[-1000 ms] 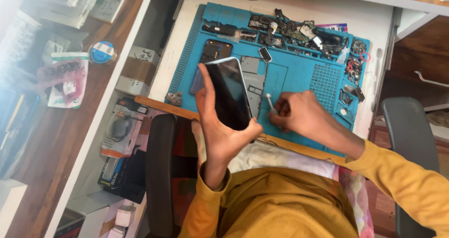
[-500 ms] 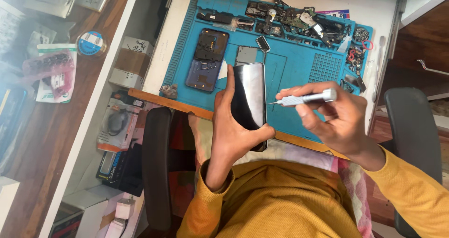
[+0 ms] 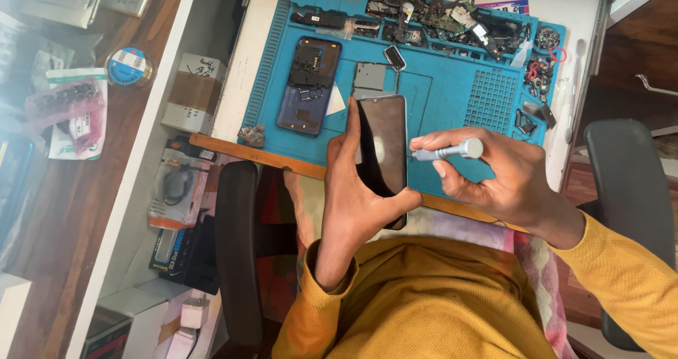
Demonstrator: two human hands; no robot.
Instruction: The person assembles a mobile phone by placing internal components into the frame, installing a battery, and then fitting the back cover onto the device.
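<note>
Seen from above, the left hand (image 3: 360,196) grips a black phone (image 3: 385,154) upright over the desk's near edge, long axis pointing away from the person. The right hand (image 3: 494,179) pinches a grey screwdriver (image 3: 448,151) sideways, tip at the phone's edge. Behind, a blue mat (image 3: 452,98) holds an opened phone shell (image 3: 308,84) and loose parts (image 3: 452,16).

Glossy glass phone (image 3: 385,147), metal screwdriver (image 3: 452,150), matt rubbery blue mat (image 3: 452,91)

A black, glossy phone (image 3: 383,154) stood upright above the counter's near edge; a slim grey screwdriver (image 3: 446,151) lay level, its tip seemingly touching the phone's side.
</note>
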